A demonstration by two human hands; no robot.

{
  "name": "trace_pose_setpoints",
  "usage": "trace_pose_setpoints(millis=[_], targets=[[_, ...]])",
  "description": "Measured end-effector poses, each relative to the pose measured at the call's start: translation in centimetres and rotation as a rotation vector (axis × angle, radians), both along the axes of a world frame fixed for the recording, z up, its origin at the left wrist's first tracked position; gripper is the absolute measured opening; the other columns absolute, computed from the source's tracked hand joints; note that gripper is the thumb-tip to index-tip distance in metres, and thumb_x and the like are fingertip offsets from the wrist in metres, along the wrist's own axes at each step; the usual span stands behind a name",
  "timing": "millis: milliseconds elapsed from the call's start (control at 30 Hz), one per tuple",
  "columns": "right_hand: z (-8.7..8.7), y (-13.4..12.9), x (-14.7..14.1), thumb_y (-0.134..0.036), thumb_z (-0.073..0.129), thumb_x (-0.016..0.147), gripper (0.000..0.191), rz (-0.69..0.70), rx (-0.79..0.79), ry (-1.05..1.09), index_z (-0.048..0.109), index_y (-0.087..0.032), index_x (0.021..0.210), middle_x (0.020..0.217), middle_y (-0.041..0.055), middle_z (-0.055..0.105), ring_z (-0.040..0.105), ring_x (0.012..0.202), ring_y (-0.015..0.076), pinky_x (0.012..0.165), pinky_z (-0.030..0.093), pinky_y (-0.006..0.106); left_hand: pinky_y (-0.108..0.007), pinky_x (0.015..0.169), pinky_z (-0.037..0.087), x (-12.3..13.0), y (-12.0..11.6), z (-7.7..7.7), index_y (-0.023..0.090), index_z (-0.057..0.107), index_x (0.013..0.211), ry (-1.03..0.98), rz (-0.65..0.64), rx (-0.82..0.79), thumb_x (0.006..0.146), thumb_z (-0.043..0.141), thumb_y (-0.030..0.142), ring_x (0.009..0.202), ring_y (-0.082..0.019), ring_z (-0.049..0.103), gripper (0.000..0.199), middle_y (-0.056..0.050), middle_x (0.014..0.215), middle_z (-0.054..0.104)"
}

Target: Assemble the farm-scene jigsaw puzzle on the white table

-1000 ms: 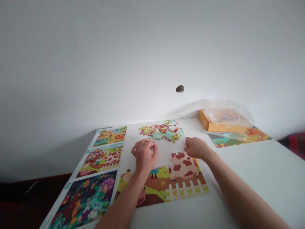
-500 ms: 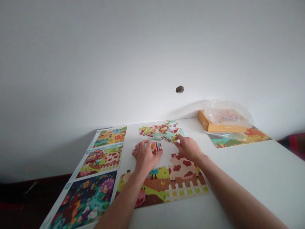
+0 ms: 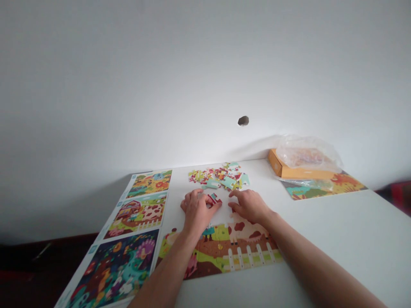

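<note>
A partly assembled jigsaw puzzle (image 3: 218,250) of a farm scene, with a cow and a white fence, lies on the table between my forearms. My left hand (image 3: 197,209) is just beyond its upper edge, with thumb and fingers closed around a red and white puzzle piece (image 3: 215,199). My right hand (image 3: 248,205) hovers at the cow's top edge, thumb and forefinger apart and nothing visible between them. Past both hands is a pile of loose puzzle pieces (image 3: 221,174). My left forearm covers part of the puzzle's left side.
Along the table's left edge lies a sheet of three pictures (image 3: 138,214), the middle one a farm scene. At the back right, an orange box (image 3: 289,171) bears a clear plastic bag (image 3: 306,149). A lion picture (image 3: 340,186) lies beside it. A white wall (image 3: 205,85) with a hole rises behind.
My right hand has come back from the loose pieces toward the cow's top edge and slightly left. The puzzle piece in my left hand has turned a little.
</note>
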State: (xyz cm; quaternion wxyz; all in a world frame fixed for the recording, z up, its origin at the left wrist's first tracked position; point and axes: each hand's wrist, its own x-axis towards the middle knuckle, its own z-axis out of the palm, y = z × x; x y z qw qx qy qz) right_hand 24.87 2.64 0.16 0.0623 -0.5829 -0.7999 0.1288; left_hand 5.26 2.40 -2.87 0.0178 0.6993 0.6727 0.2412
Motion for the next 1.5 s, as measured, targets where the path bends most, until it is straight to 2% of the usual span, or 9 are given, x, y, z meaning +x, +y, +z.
trace_pose_setpoints(millis=[200,333,567,700,900,1000,1133,1367,1500], targets=[[-0.2,0.2,0.4,-0.023,0.043,0.089,0.033,-0.035,0.055,-0.006,0.062,-0.027,0.115,0.093,0.0064,0.072,0.067,0.087,0.0215,0.073,0.041,0.028,-0.042,0.095,0.035,-0.1,-0.1,0.3,0.027,0.065,0.098,-0.005,-0.118,0.031,0.08,0.066,0.036,0.109,-0.026,0.052,0.02,-0.004,0.113,0.063],[-0.2,0.4,0.7,-0.017,0.044,0.083,0.038,-0.109,0.065,-0.026,0.064,-0.027,0.114,0.093,0.0066,0.072,0.067,0.087,0.022,0.073,0.041,0.028,-0.042,0.093,0.035,0.0,-0.1,0.1,0.029,0.065,0.101,0.0,-0.172,0.01,0.082,0.063,0.031,0.105,-0.025,0.055,0.019,-0.003,0.111,0.063],[-0.9,1.3,2.0,-0.026,0.04,0.092,0.038,-0.26,0.079,-0.009,0.06,-0.028,0.123,0.099,0.0076,0.071,0.065,0.091,0.0219,0.077,0.042,0.028,-0.042,0.088,0.036,-0.2,0.0,0.2,0.025,0.067,0.1,0.051,0.012,-0.023,0.085,0.056,0.034,0.101,-0.027,0.054,0.02,-0.008,0.102,0.06],[-1.3,1.8,2.2,-0.029,0.044,0.092,0.032,-0.219,0.165,0.038,0.065,-0.022,0.115,0.104,0.0105,0.063,0.058,0.1,0.0219,0.087,0.04,0.028,-0.042,0.087,0.038,-0.3,0.0,0.2,0.026,0.066,0.106,0.058,0.023,0.018,0.087,0.052,0.029,0.105,-0.028,0.051,0.024,-0.009,0.11,0.059],[-1.4,1.1,1.2,-0.04,0.053,0.089,0.035,-0.1,0.209,0.065,0.063,-0.028,0.12,0.112,0.0105,0.054,0.049,0.104,0.0247,0.092,0.038,0.036,-0.044,0.097,0.036,-0.1,-0.3,0.2,0.032,0.059,0.124,0.042,-0.255,0.047,0.085,0.055,0.031,0.116,-0.029,0.044,0.039,-0.004,0.136,0.049],[-1.4,0.8,1.0,-0.04,0.053,0.09,0.033,0.029,0.219,0.093,0.063,-0.031,0.12,0.13,0.009,0.048,0.043,0.115,0.0262,0.095,0.036,0.04,-0.047,0.097,0.035,-0.1,-0.5,0.4,0.034,0.055,0.13,0.078,-0.34,0.012,0.085,0.055,0.033,0.121,-0.031,0.04,0.044,-0.002,0.145,0.043],[-1.6,0.7,1.0,-0.04,0.054,0.089,0.045,0.156,0.197,0.103,0.052,-0.029,0.133,0.149,0.0063,0.036,0.031,0.13,0.0293,0.102,0.029,0.046,-0.048,0.099,0.033,-0.1,-0.6,0.4,0.033,0.057,0.127,0.107,-0.412,-0.02,0.086,0.055,0.036,0.125,-0.032,0.036,0.041,0.0,0.145,0.044],[-1.6,0.7,0.9,-0.033,0.055,0.088,0.042,0.278,0.217,0.19,0.055,-0.029,0.13,0.134,0.0029,0.055,0.036,0.127,0.0281,0.106,0.023,0.048,-0.048,0.096,0.034,0.0,-0.4,-0.2,0.032,0.062,0.119,0.107,-0.298,0.018,0.085,0.056,0.033,0.123,-0.032,0.04,0.034,-0.001,0.138,0.052],[-1.8,0.7,0.6,-0.029,0.054,0.089,0.031,0.24,0.281,0.216,0.061,-0.026,0.119,0.119,0.0063,0.061,0.045,0.114,0.026,0.102,0.028,0.046,-0.047,0.096,0.035,0.0,-0.3,-0.4,0.031,0.064,0.112,0.086,-0.235,0.055,0.084,0.057,0.033,0.12,-0.031,0.042,0.029,0.0,0.131,0.057]])
